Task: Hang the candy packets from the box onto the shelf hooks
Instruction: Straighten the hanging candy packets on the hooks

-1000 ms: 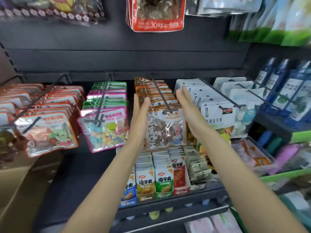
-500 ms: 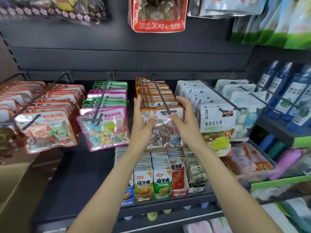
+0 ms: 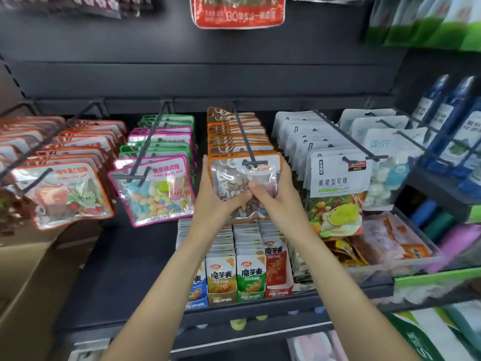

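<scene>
Cardboard box [image 3: 31,277] sits at the far left, cut off by the frame edge and blurred, so its contents cannot be made out. Above it hang red-edged packets [image 3: 65,196] on two hooks, the rear ones smeared together. Next comes a row of pink and green packets [image 3: 156,188] on a dark hook [image 3: 148,142]; only the front one shows its pastel sweets, the rest are seen as top edges alone.

Left hand [image 3: 216,199] grips the left side of the front orange packet [image 3: 242,178], fingers running up behind its edge and thumb curled across its clear face. That packet hangs at the tip of the centre hook [image 3: 247,142], with a stack of like packets behind it showing only their orange rims. Right hand [image 3: 276,194] grips the packet's right side the same way, thumb meeting the left thumb over the middle; the fingers of both hands are mostly hidden behind the packet, and its lower half is covered by the hands.

Below the wrists stand small boxes [image 3: 250,277] of snack sachets on a shelf [image 3: 125,269], partly hidden by the forearms. Further right hang white packets [image 3: 335,183], then blurred blue bottles [image 3: 442,121] cut off at the edge. A red packet [image 3: 238,11] at the top is cropped
</scene>
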`<state>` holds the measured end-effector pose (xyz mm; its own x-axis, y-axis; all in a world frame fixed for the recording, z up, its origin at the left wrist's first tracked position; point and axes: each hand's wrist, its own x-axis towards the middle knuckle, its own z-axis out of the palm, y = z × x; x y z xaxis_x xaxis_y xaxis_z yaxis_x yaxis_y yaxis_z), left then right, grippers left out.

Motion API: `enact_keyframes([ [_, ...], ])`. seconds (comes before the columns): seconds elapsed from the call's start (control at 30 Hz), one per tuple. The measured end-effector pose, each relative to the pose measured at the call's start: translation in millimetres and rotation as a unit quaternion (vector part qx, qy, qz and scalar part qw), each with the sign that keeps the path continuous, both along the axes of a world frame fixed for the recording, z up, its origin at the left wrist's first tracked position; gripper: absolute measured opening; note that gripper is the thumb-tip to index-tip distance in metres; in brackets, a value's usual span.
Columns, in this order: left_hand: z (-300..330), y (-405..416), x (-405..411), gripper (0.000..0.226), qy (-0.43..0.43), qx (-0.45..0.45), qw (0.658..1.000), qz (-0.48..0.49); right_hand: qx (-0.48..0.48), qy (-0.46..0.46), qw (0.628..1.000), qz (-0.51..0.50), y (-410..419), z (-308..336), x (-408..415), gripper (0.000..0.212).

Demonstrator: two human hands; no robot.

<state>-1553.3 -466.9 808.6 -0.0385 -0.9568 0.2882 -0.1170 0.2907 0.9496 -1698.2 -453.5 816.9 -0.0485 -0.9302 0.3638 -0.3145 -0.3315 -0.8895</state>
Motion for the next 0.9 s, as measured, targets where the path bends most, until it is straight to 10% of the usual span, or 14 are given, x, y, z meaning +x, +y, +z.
enact_keyframes([
  [0.7,11,4,4,0.1,-0.005,-0.015,1.0,0.003,-0.021,-0.008,1.0,-0.004,-2,8,-11,0.069],
  [0.9,34,1,6,0.056,-0.233,-0.189,0.951,0.079,-0.146,0.276,0.946,-0.091,-27,81,-23,0.016],
])
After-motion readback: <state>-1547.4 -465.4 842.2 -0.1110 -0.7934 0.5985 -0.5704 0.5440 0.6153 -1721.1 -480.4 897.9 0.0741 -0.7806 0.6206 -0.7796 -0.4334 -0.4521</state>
